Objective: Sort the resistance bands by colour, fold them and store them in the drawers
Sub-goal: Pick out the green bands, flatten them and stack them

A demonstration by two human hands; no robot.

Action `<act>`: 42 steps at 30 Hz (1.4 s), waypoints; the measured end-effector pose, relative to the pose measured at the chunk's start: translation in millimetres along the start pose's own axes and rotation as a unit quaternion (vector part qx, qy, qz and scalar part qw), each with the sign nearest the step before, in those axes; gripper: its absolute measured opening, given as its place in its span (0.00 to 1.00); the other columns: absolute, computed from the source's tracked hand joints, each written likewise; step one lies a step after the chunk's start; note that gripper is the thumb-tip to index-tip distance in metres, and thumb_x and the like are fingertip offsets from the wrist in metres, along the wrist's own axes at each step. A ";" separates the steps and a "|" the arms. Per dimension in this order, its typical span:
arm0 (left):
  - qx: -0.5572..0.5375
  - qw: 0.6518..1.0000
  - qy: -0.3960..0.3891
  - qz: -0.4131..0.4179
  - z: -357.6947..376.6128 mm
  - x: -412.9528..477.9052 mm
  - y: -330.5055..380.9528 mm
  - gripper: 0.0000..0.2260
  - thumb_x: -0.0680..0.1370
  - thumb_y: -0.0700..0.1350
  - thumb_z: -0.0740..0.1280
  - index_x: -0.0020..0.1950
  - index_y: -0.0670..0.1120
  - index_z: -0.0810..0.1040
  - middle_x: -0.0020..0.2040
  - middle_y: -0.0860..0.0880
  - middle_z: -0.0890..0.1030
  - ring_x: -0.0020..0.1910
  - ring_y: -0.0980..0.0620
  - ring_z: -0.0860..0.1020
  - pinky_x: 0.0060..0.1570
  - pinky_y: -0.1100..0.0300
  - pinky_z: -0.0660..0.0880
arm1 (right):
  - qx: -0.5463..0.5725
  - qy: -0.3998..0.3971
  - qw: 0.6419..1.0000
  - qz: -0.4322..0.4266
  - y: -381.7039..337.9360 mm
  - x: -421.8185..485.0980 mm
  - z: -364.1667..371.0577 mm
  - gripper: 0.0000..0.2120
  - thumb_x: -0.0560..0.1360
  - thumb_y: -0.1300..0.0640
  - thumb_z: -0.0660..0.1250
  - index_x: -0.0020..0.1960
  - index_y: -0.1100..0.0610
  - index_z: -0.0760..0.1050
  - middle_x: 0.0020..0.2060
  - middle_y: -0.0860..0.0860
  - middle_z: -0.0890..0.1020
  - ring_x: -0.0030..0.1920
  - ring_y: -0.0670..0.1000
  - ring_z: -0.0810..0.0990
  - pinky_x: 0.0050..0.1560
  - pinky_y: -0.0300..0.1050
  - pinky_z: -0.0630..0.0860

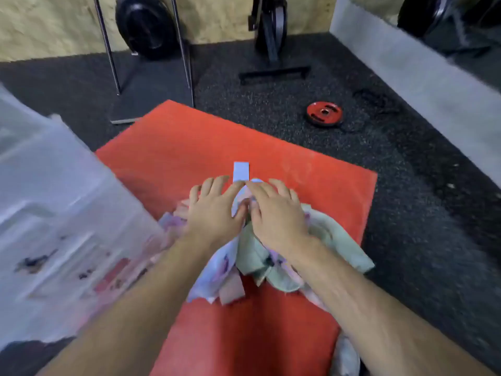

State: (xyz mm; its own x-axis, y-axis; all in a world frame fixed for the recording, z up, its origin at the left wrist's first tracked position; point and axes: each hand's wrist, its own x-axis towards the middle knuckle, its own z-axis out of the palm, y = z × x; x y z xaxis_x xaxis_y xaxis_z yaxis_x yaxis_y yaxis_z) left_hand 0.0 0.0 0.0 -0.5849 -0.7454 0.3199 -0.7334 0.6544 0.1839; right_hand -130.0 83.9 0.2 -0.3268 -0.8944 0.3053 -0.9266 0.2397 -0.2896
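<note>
Found pile of resistance bands (pixel 260 256) at centre of red mat (pixel 189 147).
Noted crumpled strips in lilac, pink and sage green, spilling toward 6 o'clock. Observed left hand (pixel 214 210) and right hand (pixel 276 213) palm-down on top, fingers straight and spread, thumbs nearly touching, gripping nothing. Logged folded lilac band (pixel 241 171) just past fingertips at 12 o'clock. Recorded translucent drawers (pixel 54 213) at 9 o'clock, red weight plate (pixel 324 113) at 1 o'clock.
</note>
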 end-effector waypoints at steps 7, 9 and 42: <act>0.017 0.999 0.029 0.037 72.5 -103.0 -1.8 0.22 0.76 0.58 0.55 0.65 0.54 0.77 0.61 0.49 0.78 0.63 0.44 0.73 0.62 0.47 0.62 | -0.080 -0.028 0.995 -0.060 16.8 -94.0 64.8 0.25 0.80 0.51 0.57 0.77 0.49 0.64 0.73 0.47 0.71 0.75 0.58 0.63 0.72 0.54 0.61; 0.010 0.998 0.050 0.047 57.9 -144.2 11.1 0.26 0.74 0.60 0.51 0.65 0.53 0.78 0.62 0.49 0.78 0.63 0.43 0.73 0.63 0.47 0.62 | -0.112 0.003 0.990 -0.080 6.9 -117.0 40.6 0.23 0.81 0.50 0.55 0.76 0.49 0.67 0.76 0.48 0.67 0.77 0.59 0.58 0.74 0.54 0.55; 0.037 0.999 0.020 0.008 82.8 -124.1 23.9 0.06 0.72 0.44 0.67 0.48 0.51 0.80 0.44 0.52 0.78 0.52 0.45 0.71 0.43 0.56 0.55 | -0.014 -0.074 0.997 -0.017 22.2 -139.3 45.9 0.15 0.78 0.55 0.59 0.60 0.49 0.78 0.60 0.50 0.78 0.64 0.57 0.69 0.62 0.51 0.65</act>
State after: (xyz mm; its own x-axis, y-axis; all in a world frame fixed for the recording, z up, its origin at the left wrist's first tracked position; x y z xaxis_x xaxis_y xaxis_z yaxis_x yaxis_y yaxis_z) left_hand 26.3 97.6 -112.3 -0.5844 -0.7278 0.3590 -0.7479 0.6547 0.1097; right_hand -96.5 196.5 -90.4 -0.2662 -0.9474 0.1776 -0.9424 0.2171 -0.2546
